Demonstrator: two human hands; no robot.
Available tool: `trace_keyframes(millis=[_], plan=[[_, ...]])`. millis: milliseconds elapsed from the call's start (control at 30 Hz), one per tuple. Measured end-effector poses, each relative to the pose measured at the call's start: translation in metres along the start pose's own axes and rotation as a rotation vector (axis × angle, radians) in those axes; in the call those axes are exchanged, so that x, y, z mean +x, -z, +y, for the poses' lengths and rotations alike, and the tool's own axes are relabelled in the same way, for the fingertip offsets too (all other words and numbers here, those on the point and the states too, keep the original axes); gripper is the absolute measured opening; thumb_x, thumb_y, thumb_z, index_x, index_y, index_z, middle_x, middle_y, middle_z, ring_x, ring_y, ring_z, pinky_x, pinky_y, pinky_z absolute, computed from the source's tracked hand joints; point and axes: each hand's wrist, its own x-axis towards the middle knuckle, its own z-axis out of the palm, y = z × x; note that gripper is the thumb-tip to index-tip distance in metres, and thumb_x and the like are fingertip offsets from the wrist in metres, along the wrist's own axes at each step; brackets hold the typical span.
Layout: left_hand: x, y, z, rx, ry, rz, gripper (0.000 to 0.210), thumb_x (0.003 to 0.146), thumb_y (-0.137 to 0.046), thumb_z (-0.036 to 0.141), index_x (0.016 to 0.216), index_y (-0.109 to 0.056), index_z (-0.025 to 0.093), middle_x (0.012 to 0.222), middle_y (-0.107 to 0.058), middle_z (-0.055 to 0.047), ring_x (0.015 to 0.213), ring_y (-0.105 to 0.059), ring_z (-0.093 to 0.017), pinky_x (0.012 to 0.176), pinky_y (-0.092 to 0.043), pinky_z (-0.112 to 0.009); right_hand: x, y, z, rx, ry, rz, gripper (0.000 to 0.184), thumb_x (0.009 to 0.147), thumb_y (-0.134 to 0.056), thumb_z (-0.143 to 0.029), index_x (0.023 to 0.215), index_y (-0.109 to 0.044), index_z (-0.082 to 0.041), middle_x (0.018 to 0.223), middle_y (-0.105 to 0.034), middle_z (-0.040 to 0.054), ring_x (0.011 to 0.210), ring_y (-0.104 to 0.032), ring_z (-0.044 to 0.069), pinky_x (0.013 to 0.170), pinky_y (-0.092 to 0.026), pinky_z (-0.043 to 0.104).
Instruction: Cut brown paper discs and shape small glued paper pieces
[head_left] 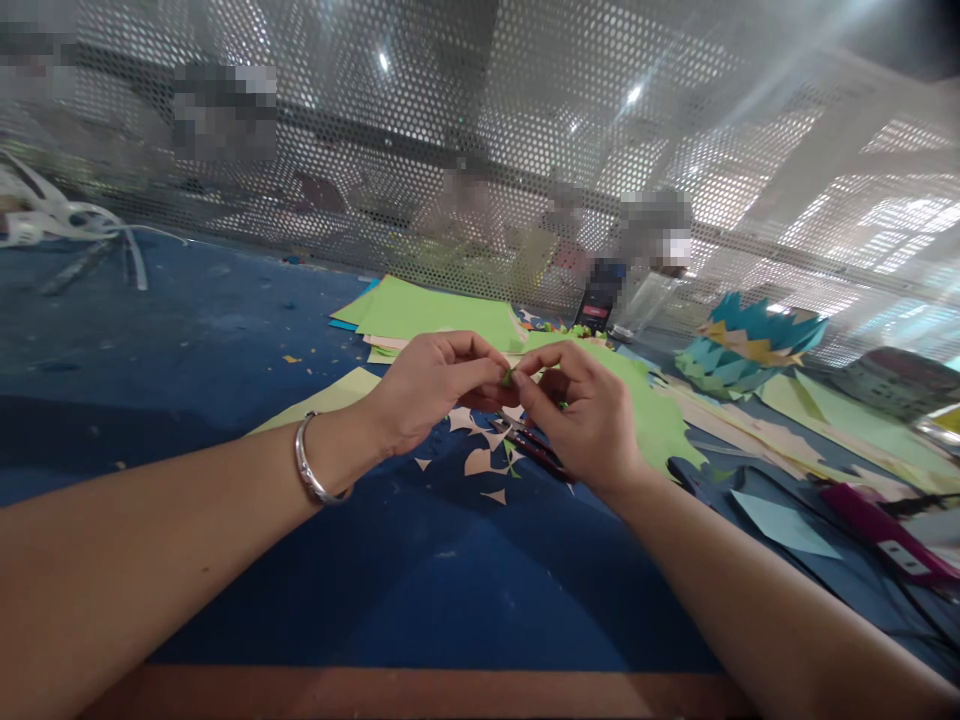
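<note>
Above the table my left hand [435, 390] and my right hand [589, 410] meet fingertip to fingertip. Between them is a small piece of green paper [508, 378], pinched from both sides; its shape is mostly hidden by the fingers. Below the hands lies a pair of dark-handled scissors [538, 448], partly covered by my right hand. Pale pink paper scraps [480, 462] are scattered beside the blades. Just behind the hands, light green sheets [442, 312] are stacked, with blue and pale edges showing beneath.
A phone [598, 298] leans by a clear glass [651, 300] against the perforated metal screen [420, 130]. To the right stand a teal and yellow zigzag paper ring [750, 350], a light blue sheet [784, 522] and a magenta power strip [889, 535] with cables. White plastic strips [71, 220] lie far left.
</note>
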Motion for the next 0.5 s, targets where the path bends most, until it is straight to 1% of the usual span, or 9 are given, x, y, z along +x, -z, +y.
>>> trace_keyframes(millis=[100, 233, 300, 367, 500], plan=[[0.0006, 0.0015, -0.0014, -0.023, 0.027, -0.013, 0.011, 0.079, -0.076, 0.019, 0.071, -0.068, 0.015, 0.070, -0.069, -0.002, 0.070, -0.070, -0.015, 0.076, -0.057, -0.030, -0.0010, -0.0001, 0.0002, -0.005, 0.010, 0.014, 0.006, 0.092, -0.066, -0.027, 0.090, -0.064, -0.022, 0.066, -0.058, -0.0043, 0.051, -0.054, 0.010, 0.052, -0.041, 0.026], [0.0031, 0.0065, -0.0052, -0.070, 0.069, -0.088, 0.014, 0.079, -0.079, 0.025, 0.075, -0.071, 0.015, 0.074, -0.071, -0.003, 0.071, -0.070, -0.014, 0.076, -0.057, -0.028, -0.0012, 0.0006, 0.0016, 0.013, 0.004, 0.020, 0.006, 0.092, -0.065, -0.027, 0.088, -0.064, -0.022, 0.061, -0.056, -0.0053, 0.049, -0.051, 0.010, 0.050, -0.039, 0.026], [0.0035, 0.0081, -0.0061, -0.077, 0.055, -0.117, 0.014, 0.077, -0.083, 0.023, 0.079, -0.073, 0.014, 0.078, -0.072, -0.003, 0.073, -0.070, -0.013, 0.078, -0.056, -0.027, -0.0007, 0.0009, 0.0021, 0.018, -0.005, 0.024, 0.006, 0.091, -0.066, -0.027, 0.088, -0.063, -0.022, 0.061, -0.057, -0.0051, 0.050, -0.052, 0.011, 0.051, -0.039, 0.027], [0.0031, 0.0084, -0.0063, -0.076, 0.031, -0.126, 0.018, 0.073, -0.086, 0.021, 0.083, -0.073, 0.013, 0.080, -0.072, -0.002, 0.075, -0.070, -0.013, 0.080, -0.056, -0.027, -0.0002, 0.0010, 0.0022, 0.016, -0.007, 0.031, 0.007, 0.091, -0.066, -0.027, 0.087, -0.064, -0.022, 0.061, -0.057, -0.0051, 0.050, -0.052, 0.011, 0.052, -0.040, 0.027], [0.0024, 0.0070, -0.0069, -0.070, 0.002, -0.124, 0.026, 0.070, -0.091, 0.026, 0.083, -0.072, 0.014, 0.080, -0.072, -0.002, 0.078, -0.071, -0.014, 0.084, -0.056, -0.030, 0.0001, 0.0009, 0.0019, 0.031, -0.001, 0.033, 0.007, 0.091, -0.066, -0.027, 0.087, -0.063, -0.022, 0.060, -0.058, -0.0053, 0.049, -0.052, 0.011, 0.050, -0.039, 0.026]])
